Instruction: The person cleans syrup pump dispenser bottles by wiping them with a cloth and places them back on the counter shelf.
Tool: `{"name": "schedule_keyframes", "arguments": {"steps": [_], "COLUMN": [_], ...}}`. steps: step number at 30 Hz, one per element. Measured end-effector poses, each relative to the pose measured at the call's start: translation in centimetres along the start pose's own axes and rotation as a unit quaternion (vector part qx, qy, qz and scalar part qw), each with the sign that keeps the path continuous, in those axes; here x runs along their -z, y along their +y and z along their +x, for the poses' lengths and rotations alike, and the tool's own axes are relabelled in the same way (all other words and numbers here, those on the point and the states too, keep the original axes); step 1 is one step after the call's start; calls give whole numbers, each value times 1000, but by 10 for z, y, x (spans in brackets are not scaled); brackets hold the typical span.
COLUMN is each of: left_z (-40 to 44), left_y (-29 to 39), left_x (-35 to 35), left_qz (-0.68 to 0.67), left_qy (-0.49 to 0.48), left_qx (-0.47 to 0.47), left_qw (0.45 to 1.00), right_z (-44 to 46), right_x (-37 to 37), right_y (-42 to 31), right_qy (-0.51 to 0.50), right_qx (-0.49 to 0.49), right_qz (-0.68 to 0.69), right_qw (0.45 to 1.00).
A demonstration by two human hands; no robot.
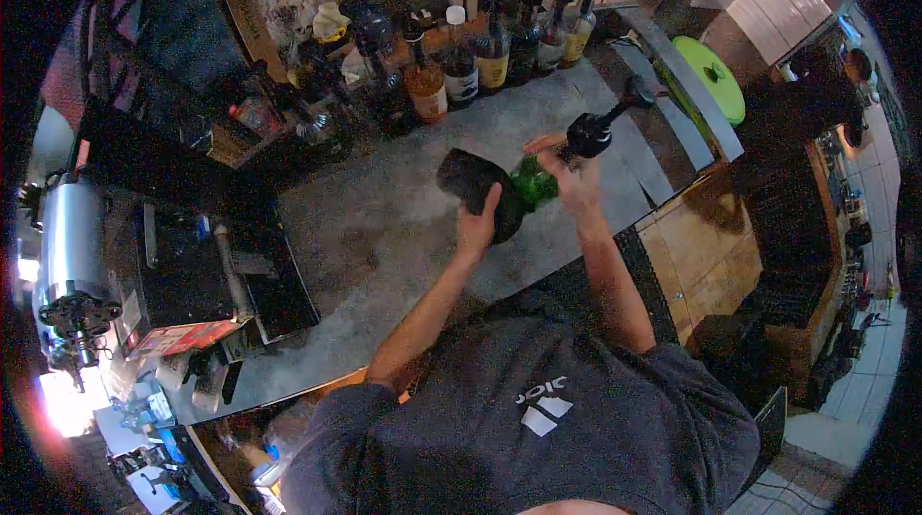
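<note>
A green glass bottle [531, 183] with a dark lower part is held tilted above the grey counter. My left hand [476, 227] is closed around its dark body, thumb on the near side. At the neck end is my right hand [576, 187], its fingers curled by the black pump top [589, 135]. The pump's spout points up and right. Whether the pump is fully seated in the neck cannot be made out, since my right fingers cover that spot.
Several pump-topped syrup bottles [493, 64] line the counter's back edge. A lime-green lid [713, 76] lies at the right end beside a raised grey edge. On the left stands a dark machine [182, 256] next to a silver cylinder [72, 237]. The grey counter [355, 227] spans the middle.
</note>
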State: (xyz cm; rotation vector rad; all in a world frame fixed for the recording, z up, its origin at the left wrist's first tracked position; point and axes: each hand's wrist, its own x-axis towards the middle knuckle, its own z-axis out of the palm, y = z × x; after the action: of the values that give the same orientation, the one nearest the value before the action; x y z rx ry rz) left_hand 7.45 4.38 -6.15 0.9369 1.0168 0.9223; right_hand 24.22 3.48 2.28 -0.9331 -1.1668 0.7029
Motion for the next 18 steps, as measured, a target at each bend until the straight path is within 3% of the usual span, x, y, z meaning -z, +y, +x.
{"name": "schedule_keyframes", "arguments": {"steps": [1, 2, 4, 8, 10, 13, 16, 18], "left_z": [-5, -3, 5, 13, 15, 6, 6, 43], "left_y": [5, 2, -14, -34, -28, -12, 3, -39], "left_x": [0, 2, 7, 13, 16, 4, -3, 5], "left_qz": [78, 79, 195, 191, 233, 263, 312, 272], "left_qy": [-9, -8, -91, -116, -102, -149, -132, -140], "left_qx": [-93, -93, -208, -221, -324, -285, -258, -288], "left_qw": [993, 992, 954, 949, 911, 910, 905, 907], "right_z": [-1, -6, -9, -14, -16, -20, -16, -13], "right_x": [-1, -4, -6, -10, -9, -8, -10, -11], "right_y": [0, -1, 1, 20, 31, 36, 25, 23], "right_qy": [0, 1, 3, -1, -1, -8, -68, -121], "right_qx": [1, -38, -77, -87, -76, -100, -119, -40], "right_qz": [1, -8, -17, -53, -33, 7, -44, -191], "right_qw": [1000, 999, 997, 995, 997, 995, 990, 973]}}
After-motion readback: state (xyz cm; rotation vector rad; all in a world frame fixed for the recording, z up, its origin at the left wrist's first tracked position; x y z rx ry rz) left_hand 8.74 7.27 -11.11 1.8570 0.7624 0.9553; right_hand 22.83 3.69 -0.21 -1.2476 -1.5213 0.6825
